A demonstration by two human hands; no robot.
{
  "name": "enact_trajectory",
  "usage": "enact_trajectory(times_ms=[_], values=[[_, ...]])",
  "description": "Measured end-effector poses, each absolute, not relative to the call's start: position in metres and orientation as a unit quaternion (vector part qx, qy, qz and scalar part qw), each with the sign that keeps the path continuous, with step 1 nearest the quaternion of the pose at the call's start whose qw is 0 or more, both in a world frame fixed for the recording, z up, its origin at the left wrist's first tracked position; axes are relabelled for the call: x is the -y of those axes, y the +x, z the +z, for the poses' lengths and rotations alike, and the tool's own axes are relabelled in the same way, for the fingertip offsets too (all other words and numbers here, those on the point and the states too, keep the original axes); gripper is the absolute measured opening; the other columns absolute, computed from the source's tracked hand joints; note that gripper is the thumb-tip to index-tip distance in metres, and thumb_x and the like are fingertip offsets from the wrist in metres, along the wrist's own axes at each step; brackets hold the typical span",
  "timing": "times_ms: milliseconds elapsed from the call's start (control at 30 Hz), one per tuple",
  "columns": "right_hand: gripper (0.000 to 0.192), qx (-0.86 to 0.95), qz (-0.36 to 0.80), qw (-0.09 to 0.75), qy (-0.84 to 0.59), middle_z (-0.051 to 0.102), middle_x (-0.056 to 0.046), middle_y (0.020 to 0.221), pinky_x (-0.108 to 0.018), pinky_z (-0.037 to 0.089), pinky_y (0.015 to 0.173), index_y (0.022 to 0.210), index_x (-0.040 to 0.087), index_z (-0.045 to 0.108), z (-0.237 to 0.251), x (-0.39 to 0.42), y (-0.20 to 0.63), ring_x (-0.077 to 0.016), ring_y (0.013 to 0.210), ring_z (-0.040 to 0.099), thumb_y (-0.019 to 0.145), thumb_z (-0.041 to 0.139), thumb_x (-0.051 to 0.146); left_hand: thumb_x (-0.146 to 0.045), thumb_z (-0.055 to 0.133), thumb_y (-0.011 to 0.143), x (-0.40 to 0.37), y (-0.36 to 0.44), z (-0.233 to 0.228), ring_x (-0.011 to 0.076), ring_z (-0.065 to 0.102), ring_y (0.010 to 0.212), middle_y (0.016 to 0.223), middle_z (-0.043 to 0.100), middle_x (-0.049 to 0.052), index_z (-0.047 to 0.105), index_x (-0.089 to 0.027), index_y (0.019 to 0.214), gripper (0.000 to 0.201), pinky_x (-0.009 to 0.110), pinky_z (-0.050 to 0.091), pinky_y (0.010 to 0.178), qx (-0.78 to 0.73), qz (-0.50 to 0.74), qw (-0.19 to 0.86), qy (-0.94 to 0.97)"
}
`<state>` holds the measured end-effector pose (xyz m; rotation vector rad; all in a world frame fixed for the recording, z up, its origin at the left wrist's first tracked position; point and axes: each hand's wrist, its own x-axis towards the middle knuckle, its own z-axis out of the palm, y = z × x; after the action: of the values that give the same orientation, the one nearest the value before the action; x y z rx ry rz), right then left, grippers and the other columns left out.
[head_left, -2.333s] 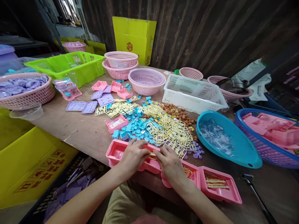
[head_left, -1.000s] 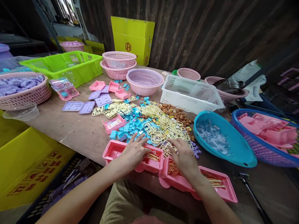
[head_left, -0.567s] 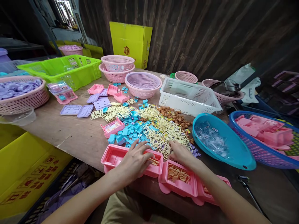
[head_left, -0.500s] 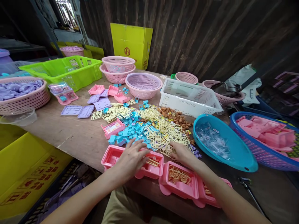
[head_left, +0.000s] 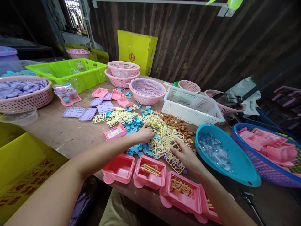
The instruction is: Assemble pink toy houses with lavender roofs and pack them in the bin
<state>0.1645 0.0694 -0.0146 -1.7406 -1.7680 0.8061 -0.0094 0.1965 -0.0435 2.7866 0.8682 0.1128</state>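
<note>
My left hand (head_left: 145,133) reaches over the table into a heap of small blue pieces (head_left: 138,149) and cream sprues (head_left: 162,138), fingers curled down onto them. My right hand (head_left: 185,155) lies on the near side of the same heap and pinches a cream sprue (head_left: 175,161). Three open pink trays line the table's front edge: an empty one (head_left: 118,168), one with thin sticks (head_left: 150,171) and one with orange pieces (head_left: 182,190). A fourth is partly hidden under my right forearm.
Brown pieces (head_left: 178,122) lie behind the heap. A blue bowl (head_left: 237,175) of clear parts and a blue basket (head_left: 270,172) of pink trays sit right. A white basket (head_left: 195,106), pink baskets (head_left: 147,91), a green crate (head_left: 68,70) and purple lids (head_left: 75,112) stand farther back.
My left hand left the pink tray and reached forward into the blue and cream heap. My right hand shifted slightly on the sprues. The camera view tilted up.
</note>
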Motion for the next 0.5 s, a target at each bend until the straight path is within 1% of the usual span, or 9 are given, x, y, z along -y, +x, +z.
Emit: enact_trajectory(times_ms=[67,100,200,267,333,367,400,433,500], values=[[0.017,0.668,0.285,0.256,-0.638,0.051,0.001,0.068,-0.026,0.039,0.056,0.077,0.020,0.047,-0.012,-0.067,0.162,-0.0148,0.063,0.049,0.081,0.042,0.036,-0.001,0.070,0.058,-0.207,-0.003,-0.047,0.0269,0.058,0.096,0.094,0.066,0.011,0.063,-0.012,0.081,0.026,0.040,0.037,0.089,-0.284,0.032,0.126,0.950],[0.018,0.679,0.271,0.251,-0.634,0.051,0.000,0.067,-0.026,0.039,0.056,0.075,0.020,0.046,-0.011,-0.065,0.161,-0.0148,0.063,0.049,0.083,0.042,0.036,-0.001,0.071,0.057,-0.212,-0.002,-0.047,0.0263,0.059,0.092,0.092,0.066,0.011,0.063,-0.012,0.077,0.024,0.038,0.039,0.085,-0.278,0.032,0.136,0.950],[0.018,0.724,0.195,0.258,-0.609,0.054,-0.001,0.070,-0.029,0.043,0.062,0.073,0.020,0.046,-0.009,-0.064,0.158,-0.0164,0.067,0.052,0.086,0.041,0.031,-0.002,0.067,0.063,-0.221,-0.003,-0.038,0.0195,0.060,0.077,0.077,0.066,0.005,0.064,-0.013,0.071,0.014,0.029,0.042,0.071,-0.255,0.040,0.180,0.949],[0.013,0.757,0.130,0.275,-0.578,0.058,-0.007,0.086,-0.033,0.046,0.072,0.077,0.020,0.048,-0.010,-0.067,0.154,-0.0196,0.082,0.055,0.087,0.041,0.025,-0.007,0.065,0.070,-0.219,-0.006,-0.027,0.0150,0.058,0.069,0.070,0.065,0.002,0.066,-0.014,0.076,0.009,0.025,0.041,0.065,-0.240,0.055,0.217,0.945],[0.011,0.784,0.075,0.283,-0.547,0.055,-0.012,0.108,-0.038,0.045,0.084,0.081,0.019,0.049,-0.013,-0.075,0.148,-0.0229,0.102,0.053,0.086,0.039,0.019,-0.015,0.062,0.078,-0.210,-0.011,-0.015,0.0120,0.057,0.066,0.070,0.064,-0.001,0.066,-0.015,0.084,0.008,0.022,0.041,0.062,-0.227,0.071,0.252,0.938],[0.012,0.793,0.056,0.281,-0.538,0.053,-0.013,0.114,-0.039,0.045,0.086,0.084,0.019,0.049,-0.015,-0.079,0.145,-0.0233,0.106,0.051,0.087,0.038,0.016,-0.019,0.058,0.083,-0.205,-0.014,-0.010,0.0111,0.057,0.066,0.070,0.064,-0.001,0.066,-0.015,0.087,0.010,0.020,0.041,0.061,-0.222,0.075,0.263,0.936],[0.014,0.799,0.045,0.276,-0.532,0.054,-0.013,0.113,-0.039,0.046,0.085,0.087,0.019,0.049,-0.017,-0.084,0.142,-0.0230,0.105,0.053,0.087,0.036,0.015,-0.022,0.051,0.088,-0.198,-0.018,-0.006,0.0106,0.056,0.066,0.070,0.063,-0.001,0.065,-0.014,0.089,0.017,0.020,0.041,0.060,-0.221,0.080,0.278,0.931],[0.015,0.803,0.037,0.269,-0.530,0.056,-0.012,0.106,-0.037,0.048,0.080,0.090,0.019,0.049,-0.019,-0.089,0.140,-0.0222,0.098,0.056,0.087,0.035,0.014,-0.024,0.042,0.092,-0.192,-0.022,-0.003,0.0107,0.056,0.067,0.073,0.063,-0.001,0.064,-0.014,0.091,0.024,0.020,0.042,0.060,-0.223,0.093,0.302,0.922],[0.014,0.806,0.022,0.259,-0.532,0.058,-0.008,0.088,-0.033,0.050,0.066,0.090,0.019,0.048,-0.023,-0.099,0.137,-0.0199,0.078,0.059,0.087,0.035,0.014,-0.026,0.027,0.096,-0.181,-0.032,0.000,0.0120,0.057,0.076,0.083,0.064,0.002,0.060,-0.014,0.095,0.036,0.022,0.044,0.065,-0.231,0.140,0.372,0.888]])
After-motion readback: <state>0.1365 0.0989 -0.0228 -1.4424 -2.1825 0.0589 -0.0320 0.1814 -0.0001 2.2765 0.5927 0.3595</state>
